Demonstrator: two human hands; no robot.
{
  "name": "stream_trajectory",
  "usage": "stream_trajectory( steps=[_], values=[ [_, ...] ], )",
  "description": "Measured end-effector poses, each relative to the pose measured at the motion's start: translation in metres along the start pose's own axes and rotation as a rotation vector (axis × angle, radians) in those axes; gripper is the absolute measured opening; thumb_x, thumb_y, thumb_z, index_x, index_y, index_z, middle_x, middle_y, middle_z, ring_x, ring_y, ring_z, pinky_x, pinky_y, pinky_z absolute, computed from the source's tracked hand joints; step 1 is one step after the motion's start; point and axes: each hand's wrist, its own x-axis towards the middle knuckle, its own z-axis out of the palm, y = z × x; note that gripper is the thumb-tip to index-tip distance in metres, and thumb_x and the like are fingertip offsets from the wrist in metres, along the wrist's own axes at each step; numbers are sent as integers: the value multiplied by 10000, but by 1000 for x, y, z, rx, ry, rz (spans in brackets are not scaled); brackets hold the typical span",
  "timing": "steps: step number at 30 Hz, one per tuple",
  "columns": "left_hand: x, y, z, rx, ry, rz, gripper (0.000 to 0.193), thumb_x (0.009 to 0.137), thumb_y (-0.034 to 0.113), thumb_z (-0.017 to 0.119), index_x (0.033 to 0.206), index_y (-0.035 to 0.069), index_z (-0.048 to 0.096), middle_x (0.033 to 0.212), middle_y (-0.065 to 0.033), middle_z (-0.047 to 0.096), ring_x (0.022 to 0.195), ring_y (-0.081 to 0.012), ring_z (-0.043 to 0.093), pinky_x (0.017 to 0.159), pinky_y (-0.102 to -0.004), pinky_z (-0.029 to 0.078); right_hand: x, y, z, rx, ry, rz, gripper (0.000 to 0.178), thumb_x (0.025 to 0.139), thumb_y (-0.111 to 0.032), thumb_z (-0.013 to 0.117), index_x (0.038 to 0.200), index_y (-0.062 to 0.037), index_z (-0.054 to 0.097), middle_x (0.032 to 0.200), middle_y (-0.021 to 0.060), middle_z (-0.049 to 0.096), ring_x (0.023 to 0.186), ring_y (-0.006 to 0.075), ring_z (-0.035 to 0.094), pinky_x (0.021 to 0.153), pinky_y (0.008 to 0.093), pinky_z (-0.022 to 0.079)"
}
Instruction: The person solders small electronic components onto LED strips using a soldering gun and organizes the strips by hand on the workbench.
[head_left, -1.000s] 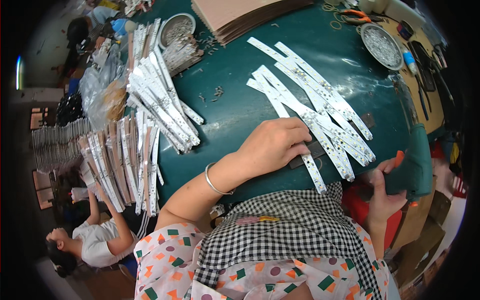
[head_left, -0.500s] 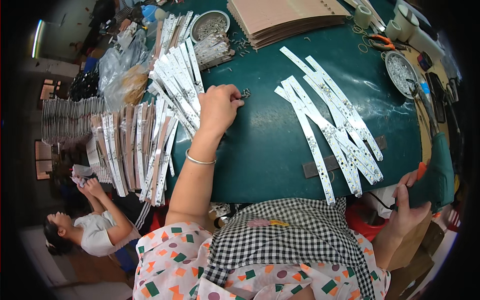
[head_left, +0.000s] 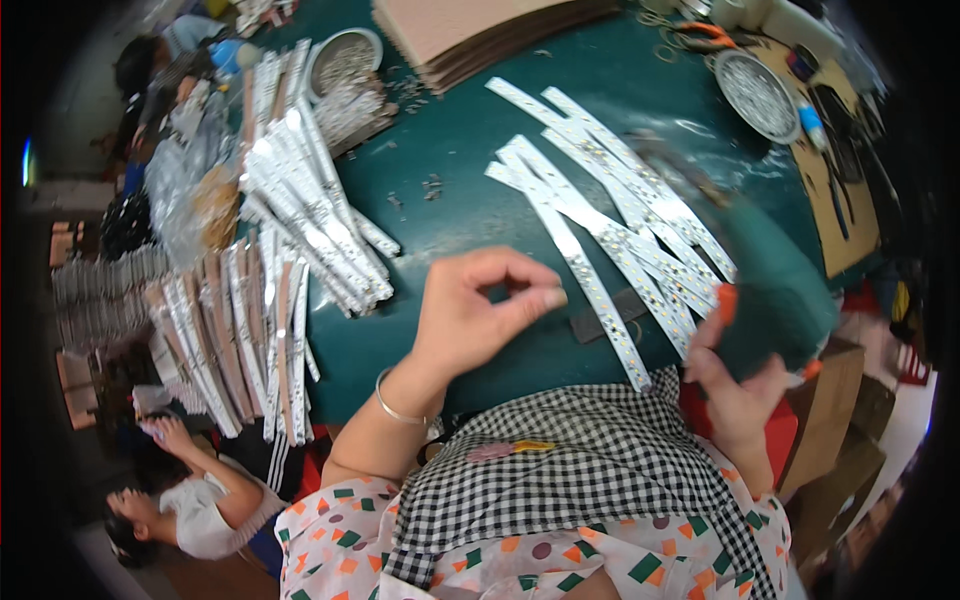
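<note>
My left hand [head_left: 468, 318] hovers over the green table, thumb and forefinger pinched together. Whatever sits at its fingertips is too small to make out. Just right of it, white LED strips [head_left: 570, 262] lie fanned across a dark flat bar [head_left: 592, 320]. In my right hand [head_left: 738, 388] is a green pistol-shaped power tool [head_left: 785, 290] with an orange trigger. Motion blurs the tool, and its front end points toward the upper part of the strips. Small metal pieces [head_left: 432, 187] lie scattered beyond my left hand.
More LED strips [head_left: 322, 215] are piled at the left, with others bundled between brown strips [head_left: 215, 340]. Metal bowls of small parts stand far left [head_left: 345, 62] and far right [head_left: 757, 97]. Brown boards [head_left: 470, 35] are stacked at the back. A person [head_left: 205, 490] sits at lower left.
My left hand has moved from the small metal pieces toward me and right, near the fanned strips. My right hand has brought the green tool in from the right edge. The view has shifted.
</note>
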Motion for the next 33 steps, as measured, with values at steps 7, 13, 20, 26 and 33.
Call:
stream_trajectory(
  steps=[7, 13, 20, 26, 33],
  values=[
    [-20, 2, 43, -519, -139, 31, 113, 753, -93, 739, 845, -77, 675, 862, -188, 680, 785, -213, 667, 724, -317, 552, 13, 1, 24, 58, -229, -2, 214, 820, 59, 663, 1025, 19, 617, 964, 76, 675, 851, 126, 654, 760, 258, 537],
    [-21, 0, 52, -413, -139, 56, 136, 739, -88, 718, 854, -18, 699, 873, -112, 707, 758, -128, 653, 681, -245, 514, 6, 14, 31, 113, -194, -54, 203, 858, 34, 648, 1054, 31, 597, 911, 85, 657, 764, 121, 630, 674, 253, 540],
    [-19, 0, 54, -376, -67, 151, 155, 716, -104, 697, 842, -15, 693, 842, -101, 711, 774, -156, 678, 701, -264, 536, 8, 5, 29, 134, -196, 60, 224, 819, 54, 678, 1032, 40, 611, 935, 94, 685, 830, 129, 668, 739, 261, 548],
    [-17, 2, 51, -162, -82, 343, 173, 695, -134, 675, 847, -52, 671, 849, -163, 699, 733, -209, 676, 686, -305, 536, 10, 6, 30, 128, -185, 27, 185, 824, 67, 668, 997, 42, 607, 899, 82, 685, 801, 116, 662, 711, 246, 545],
    [-19, 3, 54, -167, -13, 317, 169, 714, -138, 689, 863, -61, 677, 842, -151, 704, 740, -199, 679, 677, -300, 533, 11, 0, 35, 37, -163, 6, 193, 818, 67, 674, 994, 18, 615, 891, 56, 677, 789, 109, 649, 728, 246, 535]
  ],
)
